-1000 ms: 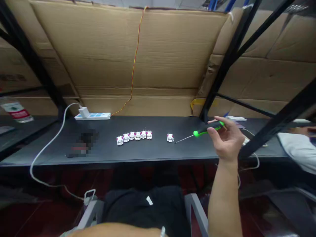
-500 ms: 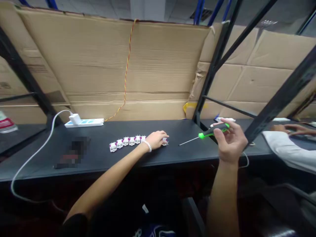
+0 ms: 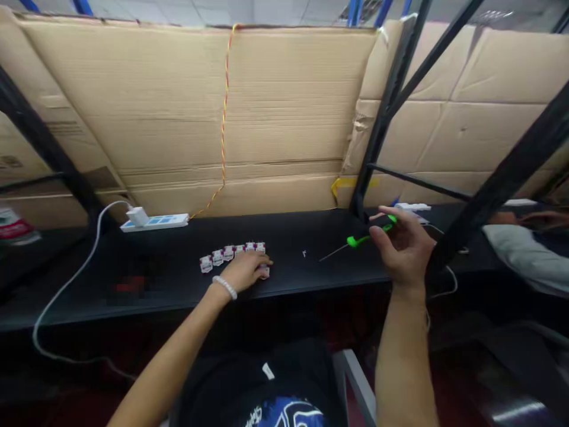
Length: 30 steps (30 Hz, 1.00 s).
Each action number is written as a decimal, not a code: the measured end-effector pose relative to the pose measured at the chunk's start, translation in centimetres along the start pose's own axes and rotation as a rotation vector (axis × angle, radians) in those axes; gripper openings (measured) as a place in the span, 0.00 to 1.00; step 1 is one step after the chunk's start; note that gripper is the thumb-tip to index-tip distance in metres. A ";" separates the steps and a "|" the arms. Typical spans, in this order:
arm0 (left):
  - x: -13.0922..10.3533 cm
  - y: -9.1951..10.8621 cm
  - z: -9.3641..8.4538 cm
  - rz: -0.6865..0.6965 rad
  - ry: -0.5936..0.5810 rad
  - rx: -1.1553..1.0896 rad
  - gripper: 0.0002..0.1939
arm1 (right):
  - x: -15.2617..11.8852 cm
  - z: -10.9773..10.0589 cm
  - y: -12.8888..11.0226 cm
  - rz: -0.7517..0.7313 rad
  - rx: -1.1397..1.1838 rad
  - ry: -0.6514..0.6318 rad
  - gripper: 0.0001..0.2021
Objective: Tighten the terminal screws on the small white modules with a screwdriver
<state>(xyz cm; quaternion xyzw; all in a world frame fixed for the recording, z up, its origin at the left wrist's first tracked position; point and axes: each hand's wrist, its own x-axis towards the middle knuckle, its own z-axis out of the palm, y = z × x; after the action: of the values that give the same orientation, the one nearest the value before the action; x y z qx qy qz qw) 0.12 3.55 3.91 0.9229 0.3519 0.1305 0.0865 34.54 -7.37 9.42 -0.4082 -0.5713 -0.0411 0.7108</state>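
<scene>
Low over the black table, my left hand (image 3: 243,271) is closed on a small white-and-purple module (image 3: 264,273), which its fingers partly cover. Right behind that hand runs a row of several like modules (image 3: 217,257), some partly hidden by the fingers. My right hand (image 3: 406,252) is raised above the table on the right, its fingers closed round a green-and-black screwdriver (image 3: 352,241). The thin shaft points left and down. Left of its tip lie tiny light pieces (image 3: 304,253), perhaps screws.
A white power strip (image 3: 166,221) with a plugged-in charger stands at the back left, its white cable (image 3: 66,290) hanging over the front edge. Black metal posts (image 3: 386,112) rise on both sides before a cardboard wall (image 3: 284,107). Another person's sleeve (image 3: 527,258) is at far right.
My left hand has moved left and nearer me, bringing the single module close to the row. The tiny pieces are now uncovered. My right hand still holds the screwdriver, slightly shifted left.
</scene>
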 end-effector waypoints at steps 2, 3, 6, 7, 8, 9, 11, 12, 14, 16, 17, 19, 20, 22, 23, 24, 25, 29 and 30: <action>-1.1 -0.5 -0.5 -0.009 0.010 -0.013 0.13 | 0.0 0.2 0.0 -0.009 0.004 -0.011 0.20; -1.2 -0.5 -0.7 -0.004 0.018 -0.025 0.13 | 0.0 0.3 0.0 -0.012 0.007 -0.013 0.20; 0.1 0.1 -0.9 0.041 0.069 -0.067 0.12 | 0.1 0.8 0.0 -0.014 0.015 0.006 0.20; 1.0 0.6 -0.7 0.062 0.096 -0.072 0.11 | 0.1 0.9 -0.1 -0.015 0.018 0.027 0.20; 2.1 1.3 -0.5 0.094 0.098 -0.077 0.11 | 0.1 1.1 -0.1 -0.016 0.021 0.057 0.20; 3.3 2.0 -0.1 0.125 0.090 -0.079 0.11 | 0.2 1.2 -0.2 -0.017 0.024 0.093 0.20; 5.9 3.6 0.7 0.156 0.048 -0.045 0.13 | 0.2 1.3 -0.4 -0.015 0.027 0.162 0.20; 7.1 4.3 1.2 0.164 0.014 -0.004 0.15 | 0.3 1.3 -0.4 -0.010 0.029 0.183 0.20; 9.3 5.3 2.0 0.160 -0.037 0.090 0.19 | 0.3 1.1 -0.4 -0.003 0.027 0.198 0.20; 11.0 5.7 2.5 0.155 -0.054 0.142 0.22 | 0.4 0.8 -0.3 -0.006 0.017 0.195 0.20; 11.6 5.8 2.7 0.158 -0.057 0.151 0.22 | 0.4 0.6 -0.2 -0.006 0.012 0.192 0.20; 12.4 5.7 2.9 0.169 -0.065 0.156 0.21 | 0.4 0.4 -0.1 -0.002 0.013 0.186 0.20; 12.7 5.6 3.0 0.175 -0.076 0.159 0.20 | 0.4 0.4 0.0 0.002 0.018 0.183 0.20; 12.9 5.5 3.2 0.187 -0.098 0.170 0.18 | 0.4 0.5 0.0 0.014 0.029 0.179 0.21; 13.0 5.5 3.2 0.194 -0.108 0.175 0.17 | 0.4 0.6 0.0 0.016 0.030 0.176 0.21; 13.0 5.6 3.3 0.201 -0.117 0.181 0.17 | 0.4 0.6 -0.1 0.015 0.026 0.172 0.21; 13.1 5.6 3.4 0.208 -0.124 0.187 0.16 | 0.4 0.7 -0.1 0.013 0.020 0.168 0.20; 13.0 5.8 3.4 0.246 -0.144 0.205 0.15 | 0.4 0.7 -0.2 -0.002 0.009 0.154 0.20; 12.9 5.8 3.4 0.257 -0.147 0.209 0.15 | 0.4 0.7 -0.2 -0.005 0.010 0.151 0.20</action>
<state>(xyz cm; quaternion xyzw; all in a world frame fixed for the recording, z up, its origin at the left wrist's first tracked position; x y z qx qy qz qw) 14.05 7.67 4.47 0.9713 0.2353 0.0352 -0.0017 34.01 -6.89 9.92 -0.3990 -0.5172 -0.0706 0.7539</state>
